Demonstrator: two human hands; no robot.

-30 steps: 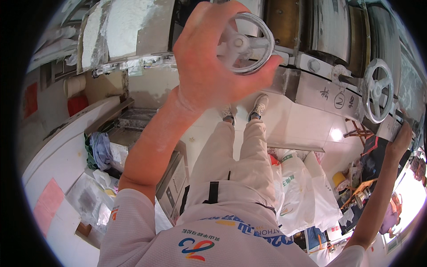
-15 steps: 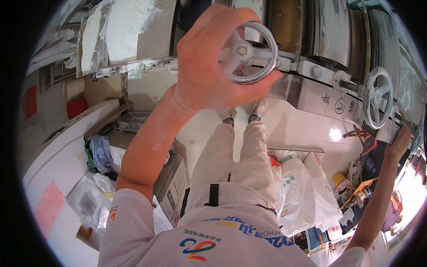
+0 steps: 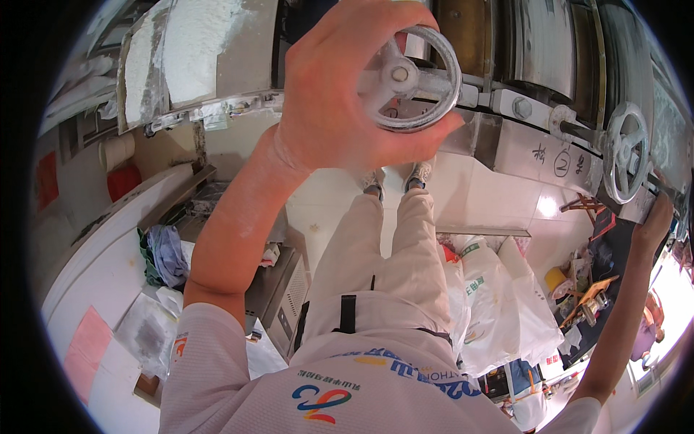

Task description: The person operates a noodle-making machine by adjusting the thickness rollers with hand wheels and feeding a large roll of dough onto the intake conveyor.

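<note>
A pale metal handwheel [image 3: 400,74] with a round hub and spokes sits at the near edge of a roller machine. My left hand [image 3: 325,94] wraps around its left side, the thumb running along below the rim and the fingers curled over the top. White powder dusts my left wrist. Farther right, a second handwheel [image 3: 614,163] of the same kind stands out on a shaft. Just below it, at the machine's right end, is my right hand [image 3: 654,217]. Its fingers are hidden at the machine's edge, so its grip does not show.
Polished rollers [image 3: 542,50] lie behind the wheels. White powder [image 3: 199,50] covers a metal tray at the upper left. Filled white sacks [image 3: 491,304] stand beside my right leg, and a metal cabinet [image 3: 278,289] stands on my left. A cluttered dark table [image 3: 578,311] is at the right.
The view has shifted slightly, with the second handwheel and my right hand now a little farther right in it. My left hand keeps its hold on the near wheel.
</note>
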